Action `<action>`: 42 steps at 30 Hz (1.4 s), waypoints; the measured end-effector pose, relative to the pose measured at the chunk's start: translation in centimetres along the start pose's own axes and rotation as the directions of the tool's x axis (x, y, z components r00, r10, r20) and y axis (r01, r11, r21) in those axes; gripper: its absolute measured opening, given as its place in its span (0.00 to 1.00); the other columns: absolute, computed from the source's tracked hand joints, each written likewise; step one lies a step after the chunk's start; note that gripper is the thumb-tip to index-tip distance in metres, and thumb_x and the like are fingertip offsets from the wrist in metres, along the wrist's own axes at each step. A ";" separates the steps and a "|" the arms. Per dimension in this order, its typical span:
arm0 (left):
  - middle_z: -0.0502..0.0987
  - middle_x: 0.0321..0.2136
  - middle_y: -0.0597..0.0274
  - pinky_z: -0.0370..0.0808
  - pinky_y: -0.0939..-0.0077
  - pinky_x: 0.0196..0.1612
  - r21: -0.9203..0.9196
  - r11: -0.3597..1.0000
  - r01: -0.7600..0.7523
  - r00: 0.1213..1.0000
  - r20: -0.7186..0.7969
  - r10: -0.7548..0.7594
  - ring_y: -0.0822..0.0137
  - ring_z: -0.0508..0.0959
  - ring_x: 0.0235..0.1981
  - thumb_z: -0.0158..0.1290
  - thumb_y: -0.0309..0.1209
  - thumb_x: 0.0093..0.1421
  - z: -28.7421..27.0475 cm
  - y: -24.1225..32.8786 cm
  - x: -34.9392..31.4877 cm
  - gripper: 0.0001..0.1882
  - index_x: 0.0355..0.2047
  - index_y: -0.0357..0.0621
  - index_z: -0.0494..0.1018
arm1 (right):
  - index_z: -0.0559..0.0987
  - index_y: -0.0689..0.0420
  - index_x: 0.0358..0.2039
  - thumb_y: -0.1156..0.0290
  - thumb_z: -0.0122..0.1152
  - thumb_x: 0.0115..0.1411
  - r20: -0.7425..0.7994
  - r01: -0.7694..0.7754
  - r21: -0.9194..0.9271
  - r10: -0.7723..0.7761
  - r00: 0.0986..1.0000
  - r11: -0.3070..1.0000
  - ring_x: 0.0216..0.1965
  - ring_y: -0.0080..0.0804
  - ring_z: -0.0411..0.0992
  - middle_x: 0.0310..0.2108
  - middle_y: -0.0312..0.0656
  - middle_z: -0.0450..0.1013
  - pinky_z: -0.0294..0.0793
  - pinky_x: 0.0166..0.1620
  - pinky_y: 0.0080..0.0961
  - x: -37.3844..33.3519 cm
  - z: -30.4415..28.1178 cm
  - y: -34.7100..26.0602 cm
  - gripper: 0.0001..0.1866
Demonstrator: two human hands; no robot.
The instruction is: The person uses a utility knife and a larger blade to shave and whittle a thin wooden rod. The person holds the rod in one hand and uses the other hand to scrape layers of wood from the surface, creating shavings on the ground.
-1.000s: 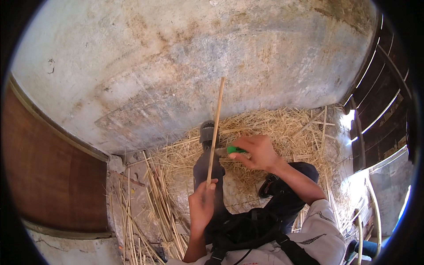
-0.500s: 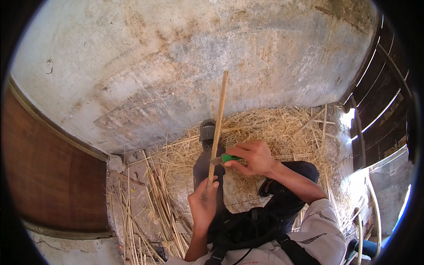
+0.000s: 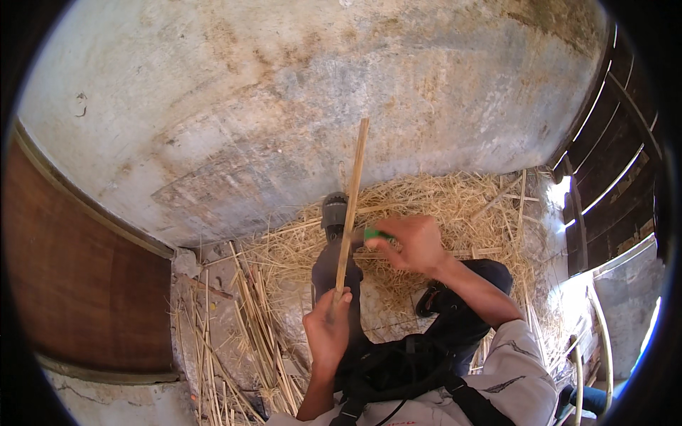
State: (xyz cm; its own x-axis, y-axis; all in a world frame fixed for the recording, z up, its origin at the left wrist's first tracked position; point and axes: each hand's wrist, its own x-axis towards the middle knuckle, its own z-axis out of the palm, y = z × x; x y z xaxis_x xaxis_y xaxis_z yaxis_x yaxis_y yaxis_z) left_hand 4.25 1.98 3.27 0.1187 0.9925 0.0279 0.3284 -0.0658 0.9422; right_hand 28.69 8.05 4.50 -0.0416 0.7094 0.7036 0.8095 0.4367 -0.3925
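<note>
My left hand (image 3: 327, 325) grips the lower end of a long, flat bamboo strip (image 3: 354, 192), which slants up and away over my outstretched leg. In my right hand (image 3: 412, 243) is a knife with a green handle (image 3: 372, 233), its fingers wrapped round the handle. The blade is blurred and points left toward the strip, around its middle; whether it touches the strip I cannot tell. Below the strip lies my dark trouser leg with a dark shoe (image 3: 334, 211) at its end.
A heap of pale shavings (image 3: 440, 195) covers the floor against the stained wall (image 3: 298, 92). Several long strips (image 3: 252, 334) lie to the left of my legs. A brown door panel (image 3: 92, 277) stands at far left, dark slatted boards (image 3: 614, 156) at right.
My right hand has moved the knife slightly up along the strip and a little to the right. The left hand keeps its hold; the strip's far end has dipped slightly.
</note>
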 end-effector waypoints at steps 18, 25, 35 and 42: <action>0.81 0.30 0.71 0.66 0.86 0.29 -0.015 1.000 0.007 0.994 0.109 -0.005 0.84 0.70 0.28 0.58 0.30 0.70 -0.1 -1.6 -2.1 0.13 0.51 0.35 0.81 | 0.85 0.56 0.40 0.59 0.68 0.64 -0.124 -0.138 0.002 0.138 0.983 0.990 0.26 0.41 0.80 0.30 0.43 0.82 0.77 0.30 0.32 1.8 -2.3 3.2 0.13; 0.79 0.24 0.62 0.70 0.79 0.29 0.043 0.998 0.034 0.990 0.132 -0.040 0.80 0.72 0.26 0.59 0.33 0.69 -0.5 -2.0 -3.5 0.13 0.48 0.38 0.82 | 0.84 0.53 0.41 0.52 0.61 0.69 -0.182 -0.354 -0.084 0.335 0.925 0.931 0.18 0.40 0.70 0.18 0.43 0.71 0.67 0.25 0.36 3.2 -4.7 6.2 0.17; 0.62 0.18 0.76 0.57 0.82 0.21 -0.234 0.893 0.385 0.837 0.495 -0.231 0.83 0.60 0.18 0.44 0.40 0.78 -2.1 -2.1 -1.4 0.23 0.52 0.32 0.79 | 0.84 0.54 0.51 0.49 0.59 0.70 0.247 -0.660 0.507 0.640 0.728 0.555 0.29 0.20 0.68 0.28 0.30 0.73 0.64 0.32 0.26 2.4 -4.1 5.8 0.22; 0.61 0.18 0.75 0.57 0.83 0.20 -0.234 0.871 0.432 0.763 0.610 -0.215 0.81 0.58 0.17 0.39 0.40 0.80 -2.2 -2.1 -0.4 0.25 0.53 0.28 0.76 | 0.86 0.59 0.48 0.53 0.70 0.65 0.443 -0.692 0.552 0.539 0.716 0.466 0.31 0.17 0.69 0.31 0.30 0.76 0.68 0.35 0.23 1.9 -2.9 3.7 0.22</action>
State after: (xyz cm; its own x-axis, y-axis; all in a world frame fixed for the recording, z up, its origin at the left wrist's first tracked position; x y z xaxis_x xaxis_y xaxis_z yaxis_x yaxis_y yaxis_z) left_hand 1.48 1.96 2.00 0.5913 0.7087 -0.3849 0.1185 0.3957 0.9107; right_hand 33.31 9.38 6.11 0.1467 0.9887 0.0301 0.0822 0.0181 -0.9965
